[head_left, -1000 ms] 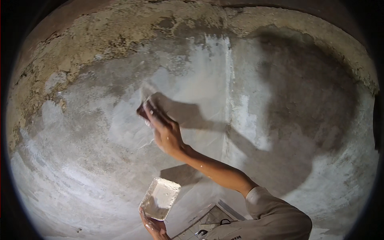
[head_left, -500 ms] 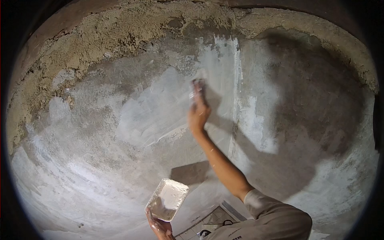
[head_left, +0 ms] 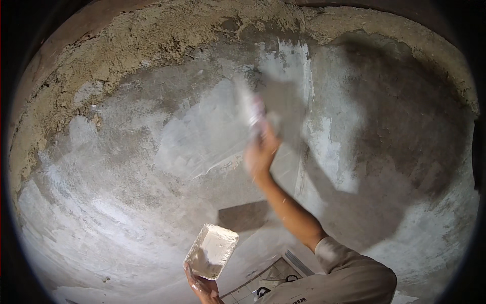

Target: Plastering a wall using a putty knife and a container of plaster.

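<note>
My left hand (head_left: 203,291), with white smears on its fingers, grips the lower edge of a shallow rectangular tray (head_left: 233,243). Pale putty (head_left: 217,247) coats the tray's inside, and a shadow falls across part of it. Ahead of my stretched-out arm, my right hand (head_left: 261,152) is closed around a putty knife (head_left: 256,112), smeared by motion, its whitish blade pointing up and left. Behind the knife is the grey wall (head_left: 187,142), patched with lighter, smooth putty. The blur hides whether the blade touches the wall.
A vertical corner line with white putty (head_left: 307,76) divides the wall. Rough, sandy mortar (head_left: 136,38) runs along its top. My shadow (head_left: 400,116) darkens the right side. Below lie a tiled floor (head_left: 243,292) and black loops (head_left: 263,292) beside my shirt.
My right hand has drawn down and slightly right, away from the upper wall, and the knife's blade has come into sight as a blur. The left hand and tray stay nearly still.
</note>
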